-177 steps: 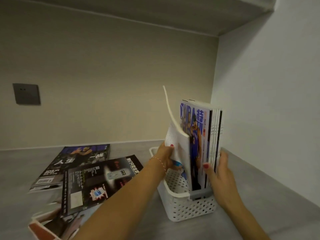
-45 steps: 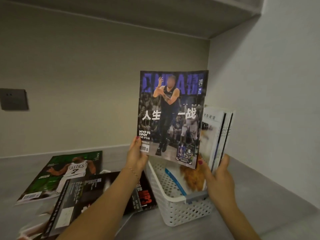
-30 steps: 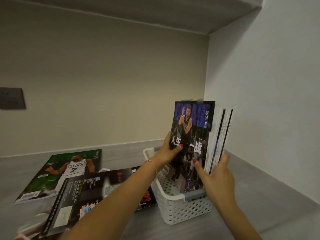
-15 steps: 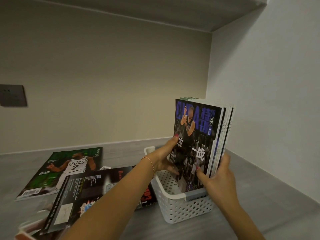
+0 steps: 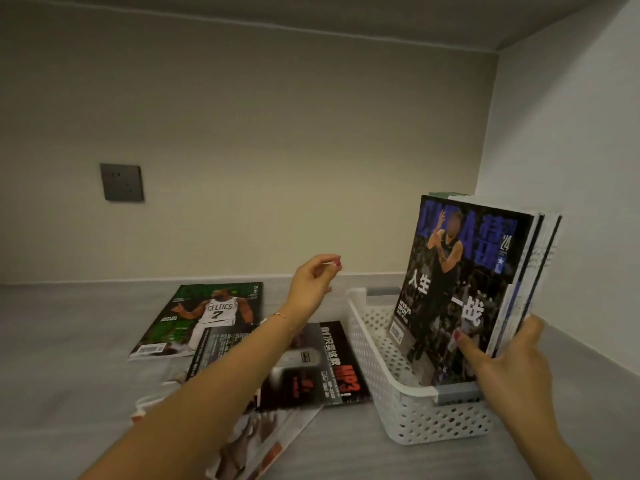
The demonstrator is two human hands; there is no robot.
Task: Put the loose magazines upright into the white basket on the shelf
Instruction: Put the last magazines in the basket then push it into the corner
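- White perforated basket [image 5: 426, 415] on grey shelf, right side, near the side wall
- Upright magazines [image 5: 533, 271] stand in basket's right half, leaning slightly; front one dark basketball cover [image 5: 450, 289]
- Loose on shelf, flat, left of basket: green Celtics magazine [image 5: 204, 318]; black magazine [image 5: 311, 368] overlapping others beneath

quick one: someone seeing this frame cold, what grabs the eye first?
The dark basketball magazine standing upright at the front of the stack in the white basket, right of centre, steadied by the right hand. Next, the green Celtics magazine flat on the shelf, left, with the left hand raised above it, holding nothing.
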